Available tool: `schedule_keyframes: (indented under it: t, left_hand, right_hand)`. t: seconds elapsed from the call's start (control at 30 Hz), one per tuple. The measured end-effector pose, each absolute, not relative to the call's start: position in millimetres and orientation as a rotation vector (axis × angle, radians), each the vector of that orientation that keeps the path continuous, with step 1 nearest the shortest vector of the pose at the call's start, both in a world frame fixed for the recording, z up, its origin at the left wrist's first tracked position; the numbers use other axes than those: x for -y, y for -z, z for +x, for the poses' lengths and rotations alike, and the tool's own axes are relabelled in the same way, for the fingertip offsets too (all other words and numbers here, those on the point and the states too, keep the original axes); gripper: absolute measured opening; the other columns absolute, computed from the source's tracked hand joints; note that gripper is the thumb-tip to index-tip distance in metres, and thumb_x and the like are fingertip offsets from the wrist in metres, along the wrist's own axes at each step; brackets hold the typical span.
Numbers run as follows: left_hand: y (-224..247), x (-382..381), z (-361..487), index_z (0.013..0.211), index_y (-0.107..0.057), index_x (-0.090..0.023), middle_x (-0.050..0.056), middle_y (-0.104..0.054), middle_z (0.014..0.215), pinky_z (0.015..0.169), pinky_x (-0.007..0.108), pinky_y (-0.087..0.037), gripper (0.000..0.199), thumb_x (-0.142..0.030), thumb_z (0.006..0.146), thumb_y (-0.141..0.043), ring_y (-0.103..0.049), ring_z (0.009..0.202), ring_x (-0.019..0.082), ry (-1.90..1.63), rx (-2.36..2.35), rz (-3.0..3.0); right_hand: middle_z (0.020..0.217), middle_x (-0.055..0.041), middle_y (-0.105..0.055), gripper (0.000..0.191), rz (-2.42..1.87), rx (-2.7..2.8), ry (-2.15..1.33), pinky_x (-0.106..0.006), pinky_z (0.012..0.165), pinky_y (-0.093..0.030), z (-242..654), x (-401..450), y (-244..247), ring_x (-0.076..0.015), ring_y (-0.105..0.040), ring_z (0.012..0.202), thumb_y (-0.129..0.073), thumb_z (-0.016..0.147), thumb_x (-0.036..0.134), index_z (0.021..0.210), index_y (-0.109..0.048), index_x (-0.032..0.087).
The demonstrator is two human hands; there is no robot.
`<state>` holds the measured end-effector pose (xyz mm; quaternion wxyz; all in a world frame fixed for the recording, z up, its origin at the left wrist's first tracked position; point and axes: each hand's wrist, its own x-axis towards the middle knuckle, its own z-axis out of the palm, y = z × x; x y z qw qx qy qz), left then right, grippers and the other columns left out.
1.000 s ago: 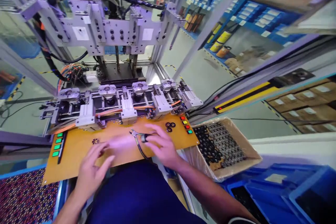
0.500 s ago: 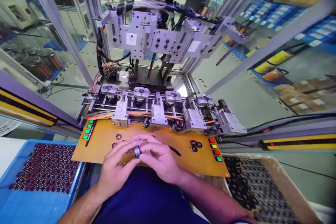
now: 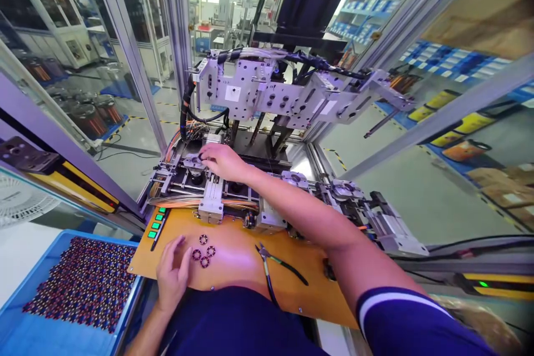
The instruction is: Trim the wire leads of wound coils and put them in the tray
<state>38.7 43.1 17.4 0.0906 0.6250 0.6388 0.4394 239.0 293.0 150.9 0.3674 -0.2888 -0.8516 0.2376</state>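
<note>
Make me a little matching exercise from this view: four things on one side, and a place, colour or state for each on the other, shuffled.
Things:
1. Left hand
2. Right hand
3. Pliers
4. Square buttons

Places, colours or states:
A. Lit green, near the left edge of the orange board
B. Up at the leftmost round fixture of the machine
C. Just left of four small rings
D. Lying on the board with the two handles spread apart

Right pairs: 1-C, 2-B, 3-D, 4-A
</note>
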Motion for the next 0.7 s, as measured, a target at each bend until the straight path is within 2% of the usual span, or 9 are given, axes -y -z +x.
schedule_keyframes:
  t: [0.17, 0.37, 0.7]
  left_hand:
    - [13, -41, 28, 0.127, -0.057, -0.018, 0.014, -0.073, 0.111, 0.089, 0.044, -0.060, 0.037, -0.033, 0.093, -0.059, -0.072, 0.098, 0.024, -1.290, -1.961, 1.746]
    - [17, -41, 28, 0.128, -0.057, -0.018, 0.014, -0.073, 0.114, 0.091, 0.045, -0.059, 0.040, -0.034, 0.091, -0.062, -0.071, 0.102, 0.026, -1.238, -1.951, 1.711]
    - [16, -42, 28, 0.127, -0.058, -0.017, 0.013, -0.073, 0.114, 0.090, 0.042, -0.058, 0.039, -0.033, 0.091, -0.062, -0.071, 0.102, 0.026, -1.190, -1.948, 1.725]
  right_hand:
    - [0.113, -0.0133, -0.067, 0.014, -0.756, 2.380, -0.549, -0.036, 0.095, -0.048, 209, -328, -131, -0.0212, -0.063, 0.102, -0.059, 0.086, 0.007, 0.087, -0.073, 0.010]
    - [0.115, -0.0137, -0.065, 0.017, -0.833, 2.487, -0.496, -0.033, 0.092, -0.046, 208, -330, -121, -0.0213, -0.060, 0.104, -0.056, 0.090, 0.010, 0.092, -0.072, 0.009]
    - [0.107, -0.0125, -0.064, 0.018, -0.983, 2.615, -0.382, -0.031, 0.075, -0.046, 197, -329, -135, -0.0206, -0.058, 0.091, -0.051, 0.088, 0.008, 0.082, -0.068, 0.010]
